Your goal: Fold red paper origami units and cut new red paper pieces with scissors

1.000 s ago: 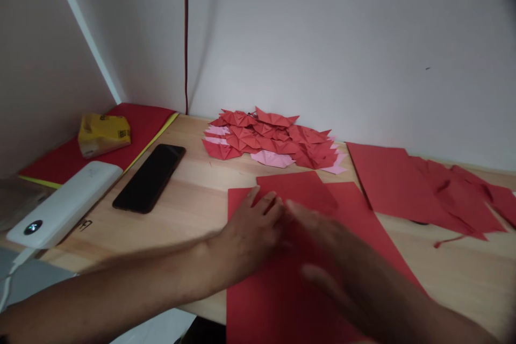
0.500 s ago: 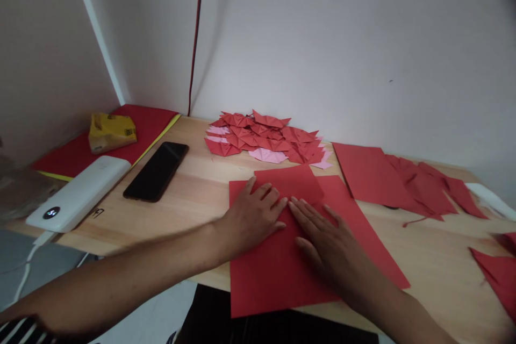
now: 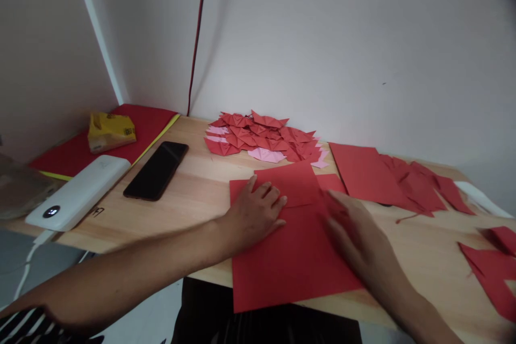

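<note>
A smaller folded piece of red paper (image 3: 296,185) lies on top of a larger red sheet (image 3: 278,274) at the table's front edge. My left hand (image 3: 253,215) rests on the folded piece's left side, fingers spread and palm down. Around the right end of that piece is my right hand (image 3: 357,231), its fingers stretched out and smeared by motion. Whether its fingertips touch the paper I cannot tell. Part of the folded piece and of the sheet's right side is hidden behind the hands.
Behind the sheet sits a pile of folded red and pink paper shapes (image 3: 266,140). Red sheets (image 3: 363,174) and red pieces (image 3: 489,269) lie at the right. At left are a black phone (image 3: 156,171), a white power bank (image 3: 80,191) and a yellow packet (image 3: 112,131).
My right hand has slid right along the folded paper, from beside my left hand to the paper's right end. My left hand stays in place. The view has shifted slightly.
</note>
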`<action>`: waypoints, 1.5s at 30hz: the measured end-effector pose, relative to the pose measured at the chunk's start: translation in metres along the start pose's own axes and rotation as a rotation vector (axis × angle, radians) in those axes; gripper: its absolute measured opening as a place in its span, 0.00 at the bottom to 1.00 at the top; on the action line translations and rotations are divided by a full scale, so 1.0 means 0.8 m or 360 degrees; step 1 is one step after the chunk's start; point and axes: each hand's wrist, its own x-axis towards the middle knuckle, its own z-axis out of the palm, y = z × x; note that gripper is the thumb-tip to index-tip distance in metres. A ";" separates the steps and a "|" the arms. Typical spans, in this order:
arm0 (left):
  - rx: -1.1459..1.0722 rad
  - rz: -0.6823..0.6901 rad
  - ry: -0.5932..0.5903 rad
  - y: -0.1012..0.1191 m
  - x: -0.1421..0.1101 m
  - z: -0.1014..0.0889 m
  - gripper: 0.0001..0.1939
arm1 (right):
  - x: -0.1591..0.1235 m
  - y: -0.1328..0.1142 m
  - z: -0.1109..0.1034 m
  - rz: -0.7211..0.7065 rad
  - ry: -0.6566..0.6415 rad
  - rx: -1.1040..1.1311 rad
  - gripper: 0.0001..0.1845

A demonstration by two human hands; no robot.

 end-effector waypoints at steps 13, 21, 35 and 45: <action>-0.0025 -0.0018 -0.0039 0.002 0.000 -0.003 0.22 | 0.071 0.020 -0.013 0.0393 -0.0583 0.0495 0.16; -0.0024 -0.0019 -0.0039 0.001 0.000 0.000 0.23 | 0.077 0.030 -0.006 0.0170 -0.0478 0.0036 0.17; 0.0003 -0.0021 -0.0048 0.002 -0.001 0.001 0.23 | 0.074 0.017 0.008 0.0299 -0.0399 -0.0744 0.13; 0.0088 0.0013 -0.0004 0.002 -0.002 0.004 0.21 | -0.004 -0.053 0.033 -0.0776 -0.0172 -0.0493 0.28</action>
